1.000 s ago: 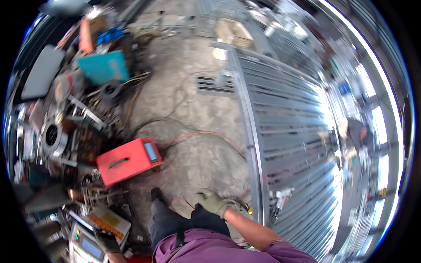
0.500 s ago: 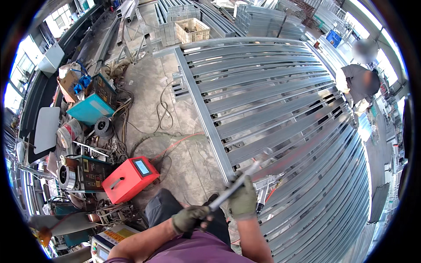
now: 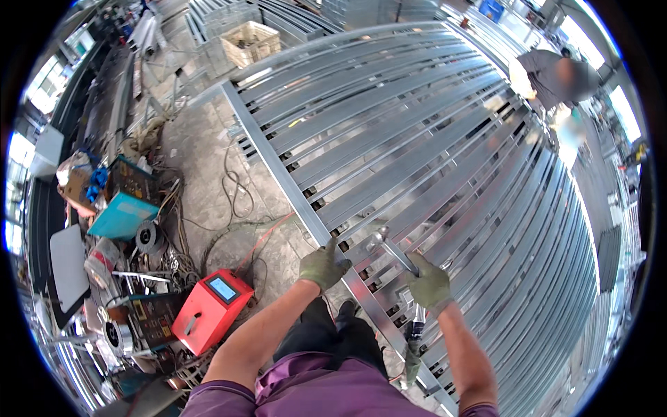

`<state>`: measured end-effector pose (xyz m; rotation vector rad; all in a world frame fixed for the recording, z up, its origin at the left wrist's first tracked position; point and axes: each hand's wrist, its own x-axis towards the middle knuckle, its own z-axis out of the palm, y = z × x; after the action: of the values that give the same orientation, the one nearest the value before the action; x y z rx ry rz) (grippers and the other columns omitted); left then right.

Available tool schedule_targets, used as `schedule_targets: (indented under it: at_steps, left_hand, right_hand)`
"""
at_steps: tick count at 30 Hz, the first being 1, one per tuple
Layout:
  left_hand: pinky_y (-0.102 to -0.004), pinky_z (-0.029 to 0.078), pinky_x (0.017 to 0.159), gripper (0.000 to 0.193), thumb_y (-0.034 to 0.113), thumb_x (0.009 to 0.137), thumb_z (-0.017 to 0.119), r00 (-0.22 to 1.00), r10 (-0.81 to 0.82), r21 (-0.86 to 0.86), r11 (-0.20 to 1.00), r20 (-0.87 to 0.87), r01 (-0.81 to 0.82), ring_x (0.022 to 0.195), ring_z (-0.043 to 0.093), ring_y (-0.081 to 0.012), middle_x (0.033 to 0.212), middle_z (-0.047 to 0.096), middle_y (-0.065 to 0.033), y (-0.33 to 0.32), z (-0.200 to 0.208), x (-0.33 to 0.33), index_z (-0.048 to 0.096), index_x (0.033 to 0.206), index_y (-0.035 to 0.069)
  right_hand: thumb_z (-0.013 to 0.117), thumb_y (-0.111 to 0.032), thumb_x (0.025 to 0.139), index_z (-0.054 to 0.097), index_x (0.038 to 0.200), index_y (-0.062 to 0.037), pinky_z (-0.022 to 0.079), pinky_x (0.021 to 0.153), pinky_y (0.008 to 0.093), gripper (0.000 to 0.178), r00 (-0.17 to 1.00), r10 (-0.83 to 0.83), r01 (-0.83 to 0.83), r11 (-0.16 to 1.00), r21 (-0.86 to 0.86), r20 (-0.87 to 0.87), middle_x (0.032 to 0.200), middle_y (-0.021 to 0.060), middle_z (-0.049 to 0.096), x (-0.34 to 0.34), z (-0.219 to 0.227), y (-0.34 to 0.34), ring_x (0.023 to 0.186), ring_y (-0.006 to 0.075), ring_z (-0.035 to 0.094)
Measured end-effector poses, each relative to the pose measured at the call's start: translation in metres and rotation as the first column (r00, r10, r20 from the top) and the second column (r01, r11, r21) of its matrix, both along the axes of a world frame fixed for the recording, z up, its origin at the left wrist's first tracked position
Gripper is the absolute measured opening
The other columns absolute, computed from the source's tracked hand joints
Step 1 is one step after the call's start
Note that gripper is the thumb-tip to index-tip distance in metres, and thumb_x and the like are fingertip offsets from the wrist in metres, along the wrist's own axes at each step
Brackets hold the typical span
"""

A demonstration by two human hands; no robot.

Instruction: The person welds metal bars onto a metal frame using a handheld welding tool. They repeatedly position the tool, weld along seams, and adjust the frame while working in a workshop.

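My right hand (image 3: pixel 429 282), in an olive glove, is closed around the handle of a hammer (image 3: pixel 399 254). The hammer's metal head is above the slats, close to the edge rail. My left hand (image 3: pixel 322 267), gloved alike, touches the rail (image 3: pixel 278 172) of a large galvanized steel frame. Its fingers are spread apart and hold nothing. Long metal slats (image 3: pixel 389 174) run across the frame from this rail. Below my right hand, a torch-like tool (image 3: pixel 417 326) with a black section lies against the frame; part of it is hidden.
A red machine with a screen (image 3: pixel 212 309) stands on the floor at left, cables (image 3: pixel 236 191) around it. Teal welding units (image 3: pixel 125 210) and wire spools (image 3: pixel 149 236) crowd farther left. A plastic crate (image 3: pixel 250 43) is at the back. Another person (image 3: pixel 549 80) stands at the far right.
My left hand has let go of the hammer handle and moved onto the rail. My right hand has carried the hammer to the right, over the slats. The view has shifted.
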<state>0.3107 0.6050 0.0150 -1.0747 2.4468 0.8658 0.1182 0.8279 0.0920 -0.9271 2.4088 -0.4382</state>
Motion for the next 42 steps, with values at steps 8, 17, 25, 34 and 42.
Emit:
schedule_targets:
  at_steps: [8, 17, 25, 34, 42]
  left_hand:
    - [-0.0501, 0.061, 0.094, 0.08, 0.055, 0.103, 0.067, 0.999, -0.046, 0.017, 0.999, 0.017, 0.046, 0.106, 0.079, -0.0365, 0.114, 0.081, -0.0159, -0.012, -0.043, -0.034, 0.045, 0.166, 0.011]
    - [-0.0502, 0.055, 0.101, 0.069, 0.051, 0.103, 0.067, 0.997, -0.074, 0.002, 0.997, 0.026, 0.074, 0.097, 0.08, -0.0346, 0.103, 0.083, -0.0136, -0.023, -0.052, -0.036, 0.051, 0.154, 0.007]
    - [-0.0526, 0.056, 0.101, 0.067, 0.051, 0.105, 0.066, 0.994, -0.106, 0.064, 0.993, 0.034, 0.103, 0.096, 0.081, -0.0379, 0.1, 0.082, -0.0162, -0.028, -0.05, -0.04, 0.051, 0.15, 0.004]
    - [-0.053, 0.062, 0.088, 0.064, 0.051, 0.105, 0.066, 0.988, -0.155, 0.069, 0.986, 0.03, 0.152, 0.094, 0.081, -0.0407, 0.097, 0.082, -0.0174, -0.033, -0.052, -0.04, 0.052, 0.144, 0.002]
    - [-0.0455, 0.062, 0.083, 0.061, 0.054, 0.104, 0.072, 0.994, -0.054, 0.232, 0.97, -0.097, 0.076, 0.088, 0.081, -0.0327, 0.091, 0.079, -0.0137, -0.044, -0.042, -0.03, 0.061, 0.138, 0.004]
  right_hand:
    - [0.058, -0.03, 0.109, 0.056, 0.157, -0.0231, 0.06, 0.089, 0.0561, 0.049, 0.919, 0.374, -0.316, 0.888, 0.335, -0.125, 0.108, 0.0172, 0.079, -0.044, 0.019, -0.13, 0.102, 0.0402, 0.077]
    - [0.056, -0.017, 0.105, 0.059, 0.156, -0.0123, 0.062, 0.084, 0.053, 0.051, 0.857, 0.512, -0.423, 0.765, 0.486, -0.061, 0.109, 0.016, 0.078, -0.049, 0.023, -0.192, 0.1, 0.0356, 0.08]
    - [0.06, -0.022, 0.106, 0.06, 0.155, -0.0136, 0.061, 0.086, 0.054, 0.05, 0.841, 0.54, -0.459, 0.674, 0.579, 0.038, 0.111, 0.0154, 0.079, -0.055, 0.028, -0.201, 0.102, 0.0355, 0.079]
    - [0.061, -0.022, 0.107, 0.058, 0.156, -0.0113, 0.061, 0.084, 0.0544, 0.05, 0.874, 0.482, -0.419, 0.687, 0.594, 0.058, 0.111, 0.0162, 0.078, -0.047, 0.025, -0.197, 0.106, 0.0355, 0.079]
    - [0.061, -0.025, 0.108, 0.061, 0.146, -0.0156, 0.06, 0.085, 0.0556, 0.04, 0.946, 0.317, -0.306, 0.81, 0.5, 0.065, 0.109, 0.0157, 0.077, -0.04, 0.024, -0.18, 0.102, 0.0379, 0.078]
